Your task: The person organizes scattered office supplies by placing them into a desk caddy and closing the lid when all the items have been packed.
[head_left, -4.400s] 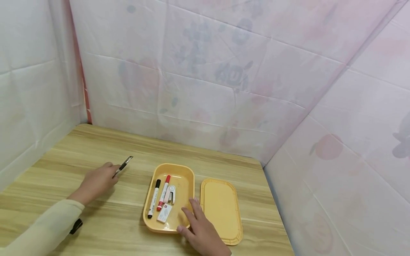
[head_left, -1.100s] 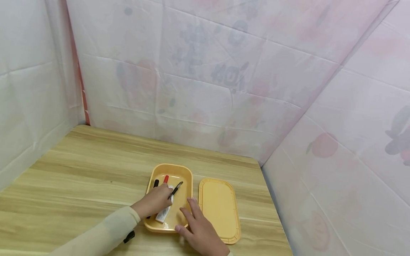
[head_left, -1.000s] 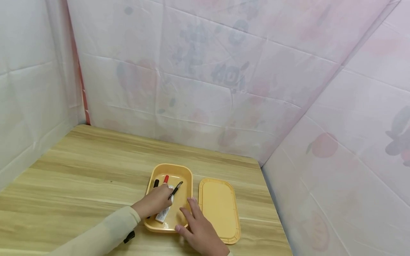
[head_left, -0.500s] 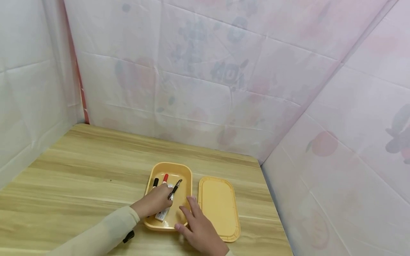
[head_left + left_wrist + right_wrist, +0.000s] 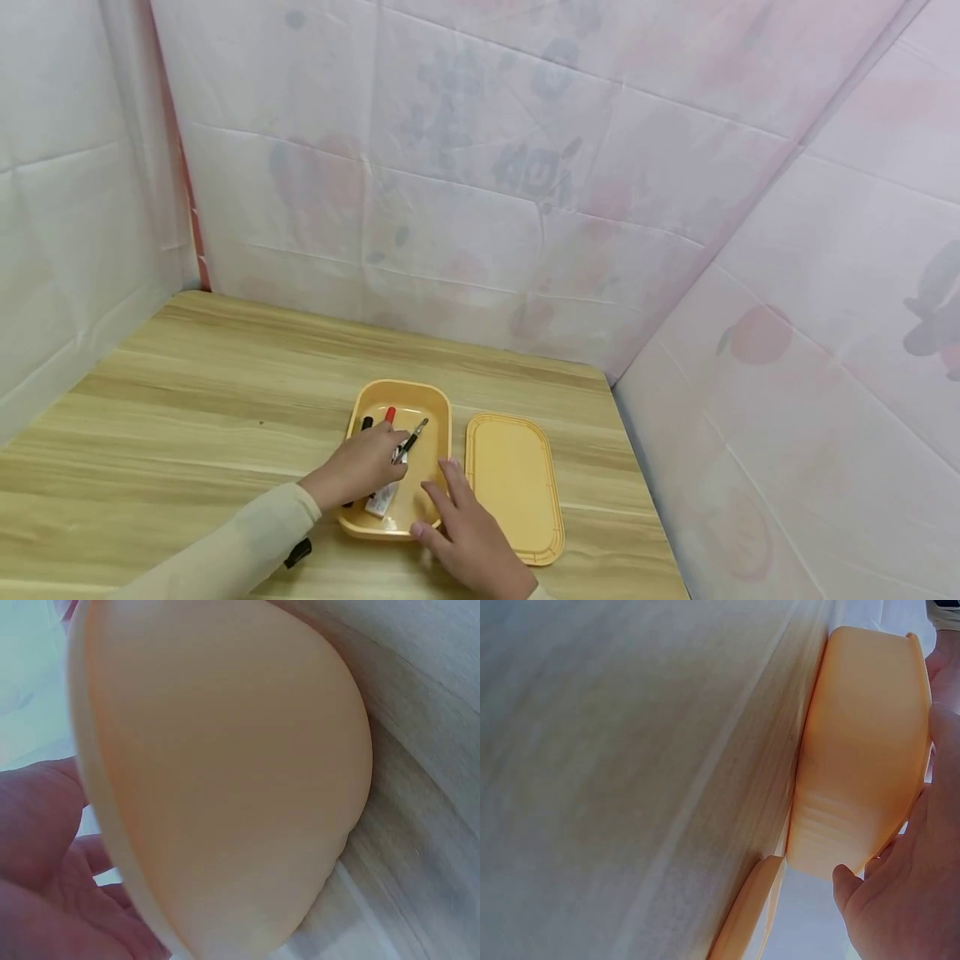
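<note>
In the head view, my left hand (image 5: 360, 467) reaches into a yellow plastic box (image 5: 442, 408). Its thumb and forefinger stand apart around a slim black-and-silver, pen-like tool (image 5: 411, 442) slanting over the box's contents. The left hand partly covers a black-capped marker (image 5: 367, 423), a red-capped marker (image 5: 390, 414) and a small white box (image 5: 382, 500). A white stapler beneath the hand is mostly hidden. At the box's near right side, my right hand (image 5: 476, 537) rests against the rim with spread, loosely bent fingers. Both wrist views show the box's outer wall (image 5: 232, 765).
A yellow lid (image 5: 513, 492) lies flat on the wood-grain table (image 5: 225, 375), just right of the box. White printed sheets (image 5: 465, 217) hang behind the table and at both sides.
My left hand has brought the slim tool from the left side of the table into the box. Over the last half second its thumb and forefinger have parted. The right hand has stayed put.
</note>
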`<state>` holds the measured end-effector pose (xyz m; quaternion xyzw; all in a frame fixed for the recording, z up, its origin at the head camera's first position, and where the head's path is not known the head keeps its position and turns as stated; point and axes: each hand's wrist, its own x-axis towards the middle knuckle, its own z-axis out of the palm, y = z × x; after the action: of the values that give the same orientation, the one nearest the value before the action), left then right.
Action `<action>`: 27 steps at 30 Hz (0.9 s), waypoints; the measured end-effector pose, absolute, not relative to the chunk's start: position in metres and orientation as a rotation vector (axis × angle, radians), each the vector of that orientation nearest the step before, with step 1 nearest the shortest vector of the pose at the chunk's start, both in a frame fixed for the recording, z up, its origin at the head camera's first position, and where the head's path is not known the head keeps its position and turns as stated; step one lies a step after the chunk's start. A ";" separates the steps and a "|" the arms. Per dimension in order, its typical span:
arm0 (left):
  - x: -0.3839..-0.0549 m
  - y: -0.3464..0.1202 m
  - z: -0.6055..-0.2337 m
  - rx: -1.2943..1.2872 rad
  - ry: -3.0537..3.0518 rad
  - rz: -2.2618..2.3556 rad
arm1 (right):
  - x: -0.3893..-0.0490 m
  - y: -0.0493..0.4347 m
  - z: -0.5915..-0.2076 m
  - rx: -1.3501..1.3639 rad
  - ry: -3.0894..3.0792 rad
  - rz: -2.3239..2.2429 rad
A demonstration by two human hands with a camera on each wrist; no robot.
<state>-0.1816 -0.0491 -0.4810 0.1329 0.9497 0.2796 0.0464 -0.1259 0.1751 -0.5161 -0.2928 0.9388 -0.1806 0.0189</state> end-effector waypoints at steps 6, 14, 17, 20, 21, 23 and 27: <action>-0.179 -0.054 -0.475 0.473 3.038 0.731 | -0.126 0.175 -0.516 -0.921 2.922 -0.554; -0.176 -0.066 -0.474 0.591 3.144 0.699 | -0.126 0.175 -0.516 -0.917 2.928 -0.547; -0.175 -0.071 -0.474 0.591 3.145 0.707 | -0.126 0.175 -0.516 -0.917 2.931 -0.553; -0.174 -0.077 -0.474 0.562 3.141 0.739 | -0.126 0.175 -0.516 -0.913 2.933 -0.552; -0.174 -0.079 -0.474 0.541 3.134 0.764 | -0.126 0.175 -0.516 -0.910 2.932 -0.550; -0.173 -0.084 -0.474 0.494 3.125 0.827 | -0.126 0.175 -0.516 -0.907 2.932 -0.548; -0.171 -0.095 -0.475 0.401 3.109 0.940 | -0.125 0.175 -0.516 -0.897 2.924 -0.560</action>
<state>-0.1709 -0.0950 -0.4749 0.1222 0.9480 0.2865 -0.0656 -0.1254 0.1750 -0.5156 -0.2885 0.9403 -0.1799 0.0160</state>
